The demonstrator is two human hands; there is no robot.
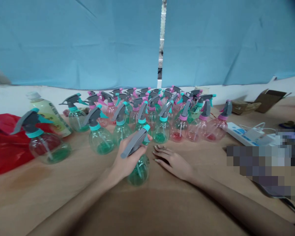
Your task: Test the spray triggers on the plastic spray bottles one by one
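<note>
My left hand [127, 160] is wrapped round the neck of a green spray bottle [139, 172] with a grey and turquoise trigger head. Its nozzle points away from me, and the fingers on its far side are partly hidden. To its right, my right hand [173, 162] lies low over the table, fingers stretched out and holding nothing. Beyond both hands stand several more spray bottles in rows, among them a green one [161, 132] and a pink one [178, 132]. Another green spray bottle [50, 149] stands apart at the left.
A red plastic bag [7, 147] and a pale yellow bottle with a white cap [51, 114] are at the left. On the right lie a white power strip [243, 134], an opened cardboard box [267, 100] and a pixelated patch. Blue sheeting [88, 42] covers the wall behind.
</note>
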